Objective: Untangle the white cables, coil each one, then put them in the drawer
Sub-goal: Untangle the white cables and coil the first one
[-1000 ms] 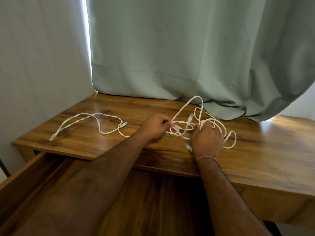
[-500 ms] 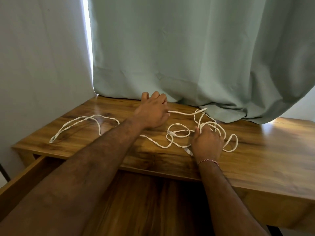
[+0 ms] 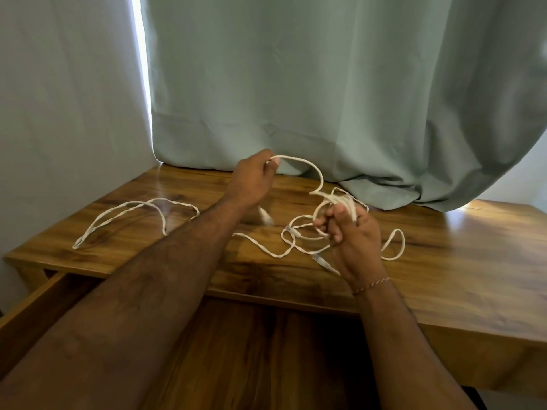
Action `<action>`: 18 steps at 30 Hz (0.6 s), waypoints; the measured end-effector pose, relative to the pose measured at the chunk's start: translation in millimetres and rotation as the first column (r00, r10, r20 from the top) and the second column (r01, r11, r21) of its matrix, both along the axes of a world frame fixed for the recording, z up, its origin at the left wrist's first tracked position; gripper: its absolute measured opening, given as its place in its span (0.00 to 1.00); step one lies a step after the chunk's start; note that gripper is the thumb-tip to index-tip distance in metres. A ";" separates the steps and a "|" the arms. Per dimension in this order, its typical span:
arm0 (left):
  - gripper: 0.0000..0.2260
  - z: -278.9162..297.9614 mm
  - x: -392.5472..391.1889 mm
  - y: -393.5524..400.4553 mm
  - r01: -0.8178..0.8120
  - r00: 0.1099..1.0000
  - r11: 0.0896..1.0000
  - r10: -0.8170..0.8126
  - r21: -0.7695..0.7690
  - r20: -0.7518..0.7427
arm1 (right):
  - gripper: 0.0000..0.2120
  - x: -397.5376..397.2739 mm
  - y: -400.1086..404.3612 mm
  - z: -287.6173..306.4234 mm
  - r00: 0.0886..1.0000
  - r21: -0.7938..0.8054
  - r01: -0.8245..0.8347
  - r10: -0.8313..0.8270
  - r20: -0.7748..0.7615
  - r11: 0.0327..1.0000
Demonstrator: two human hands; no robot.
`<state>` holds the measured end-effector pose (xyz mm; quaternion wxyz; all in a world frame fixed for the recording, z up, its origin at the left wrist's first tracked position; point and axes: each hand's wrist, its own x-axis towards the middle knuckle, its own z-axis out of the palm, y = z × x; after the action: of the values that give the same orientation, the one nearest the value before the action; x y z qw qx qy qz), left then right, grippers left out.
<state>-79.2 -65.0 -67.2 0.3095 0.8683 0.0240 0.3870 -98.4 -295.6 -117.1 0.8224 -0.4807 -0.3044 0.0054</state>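
Note:
White cables (image 3: pixel 284 250) lie tangled across the wooden desk (image 3: pixel 444 261), with one long loop (image 3: pixel 124 208) trailing to the left. My left hand (image 3: pixel 251 179) is raised above the desk and pinches a strand that arcs over to my right hand. A plug end (image 3: pixel 266 217) dangles blurred below the left hand. My right hand (image 3: pixel 352 241) is lifted off the desk and grips a bunch of loops from the tangle. Another connector (image 3: pixel 322 260) lies on the desk by the right wrist. The open drawer (image 3: pixel 38 306) sits below the desk's front edge, under my forearms.
A pale green curtain (image 3: pixel 325 99) hangs behind the desk, its hem resting on the back right of the desktop. A white wall (image 3: pixel 59 113) closes off the left side. The desk's front edge runs just above the drawer.
Both hands have lifted off the desk. The left hand rose toward the curtain, pulling a strand up into an arc. The right hand turned and gathered loops upward.

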 end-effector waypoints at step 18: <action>0.21 -34.8 -69.4 -25.9 0.305 0.949 0.370 -0.196 0.878 -0.247 | 0.08 4.6 -1.3 13.5 0.902 0.446 0.286 -0.082 -0.423 0.848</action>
<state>-148.7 -90.9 -102.0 -0.1562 0.9075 -0.3056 0.2422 -93.8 -296.9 -103.6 0.9582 -0.2691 -0.0776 -0.0584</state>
